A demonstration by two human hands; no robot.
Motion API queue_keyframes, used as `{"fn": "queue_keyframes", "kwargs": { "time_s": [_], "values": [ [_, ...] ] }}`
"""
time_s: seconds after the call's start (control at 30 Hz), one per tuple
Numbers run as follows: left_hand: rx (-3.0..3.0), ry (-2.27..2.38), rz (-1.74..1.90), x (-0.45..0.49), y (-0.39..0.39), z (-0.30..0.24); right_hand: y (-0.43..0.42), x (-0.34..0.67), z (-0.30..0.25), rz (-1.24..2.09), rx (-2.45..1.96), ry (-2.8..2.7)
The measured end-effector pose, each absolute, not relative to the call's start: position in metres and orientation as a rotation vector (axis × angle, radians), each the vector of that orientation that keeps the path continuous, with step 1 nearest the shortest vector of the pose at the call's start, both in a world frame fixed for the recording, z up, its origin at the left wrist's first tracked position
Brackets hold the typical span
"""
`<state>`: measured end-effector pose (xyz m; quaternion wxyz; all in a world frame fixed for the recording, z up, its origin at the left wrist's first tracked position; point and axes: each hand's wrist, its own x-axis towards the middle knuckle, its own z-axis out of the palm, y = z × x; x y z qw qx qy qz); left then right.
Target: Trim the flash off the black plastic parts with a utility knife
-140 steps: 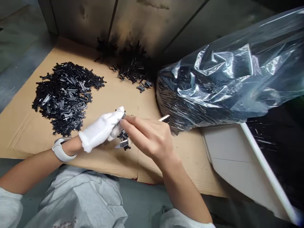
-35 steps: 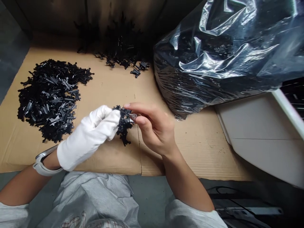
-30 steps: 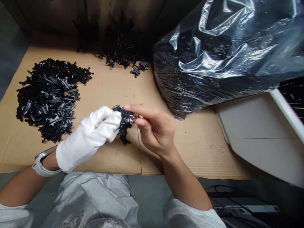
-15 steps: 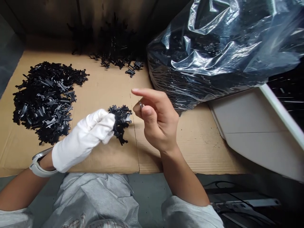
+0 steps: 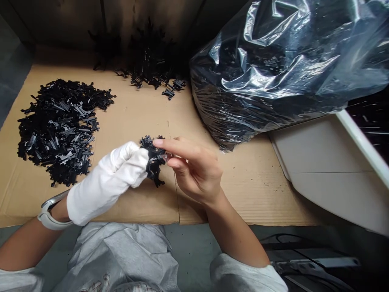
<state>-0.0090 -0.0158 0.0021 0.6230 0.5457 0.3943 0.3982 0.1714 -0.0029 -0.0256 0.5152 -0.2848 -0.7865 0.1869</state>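
Note:
My left hand (image 5: pixel 112 178), in a white glove, is closed with its fingertips pinched together. A dark edge shows at the fingertips, but I cannot separate it from the small pile of black plastic parts (image 5: pixel 156 178) behind. Close to its right, my bare right hand (image 5: pixel 196 168) pinches a small shiny piece (image 5: pixel 165 157) between thumb and fingers. Its index finger stretches left over the small pile, toward the glove. Whether the shiny piece touches anything in the glove is hidden.
A large heap of black plastic parts (image 5: pixel 60 129) lies on the left of the cardboard (image 5: pixel 127 115). More parts (image 5: pixel 152 65) sit at the dark back. At the right, a big clear plastic bag of black parts (image 5: pixel 273 81) bulges beside a grey tray (image 5: pixel 328 150).
My right hand has moved left and slightly down with the small shiny piece, closing the gap to the glove. My left hand has hardly moved.

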Motion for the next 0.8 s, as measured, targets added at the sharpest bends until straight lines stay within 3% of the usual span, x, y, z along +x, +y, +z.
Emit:
{"fn": "queue_keyframes", "kwargs": {
  "time_s": [0.3,0.47,0.7,0.8],
  "values": [
    [1.395,0.933,0.803,-0.009,-0.015,0.009,0.003,0.175,-0.023,0.507,-0.907,-1.708],
    [1.976,1.248,0.639,-0.006,-0.008,-0.015,0.012,0.19,-0.028,0.538,-1.073,-1.708],
    [2.408,1.449,0.15,0.0,0.0,-0.033,0.031,0.176,-0.011,0.461,-1.141,-2.214],
    [2.437,1.561,0.122,0.001,0.002,-0.04,0.046,0.137,0.0,0.513,-1.133,-2.486]
  ]
}}
